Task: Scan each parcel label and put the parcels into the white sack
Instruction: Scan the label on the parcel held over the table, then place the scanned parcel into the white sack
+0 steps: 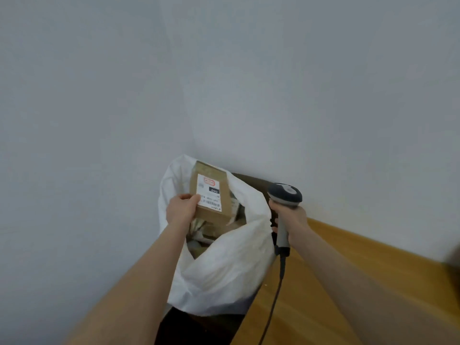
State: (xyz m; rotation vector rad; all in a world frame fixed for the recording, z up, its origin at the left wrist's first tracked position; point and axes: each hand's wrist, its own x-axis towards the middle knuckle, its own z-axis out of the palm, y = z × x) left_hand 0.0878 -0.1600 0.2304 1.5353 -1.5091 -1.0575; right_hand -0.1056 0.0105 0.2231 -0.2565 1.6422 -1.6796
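While held, brown parcel [210, 192], white-labelled, above sack [231, 267]

The sack [224, 267] stands open against the wall [99, 95], left of the wooden surface [348, 282]. The left hand [181, 208] holds a cardboard parcel [210, 192] above the sack's mouth, label [209, 194] facing up. Other parcels [206, 232], seemingly, lie inside. The right hand [291, 220] holds the barcode scanner [285, 195] right of the sack, its cable [273, 302] hanging down over the wood.
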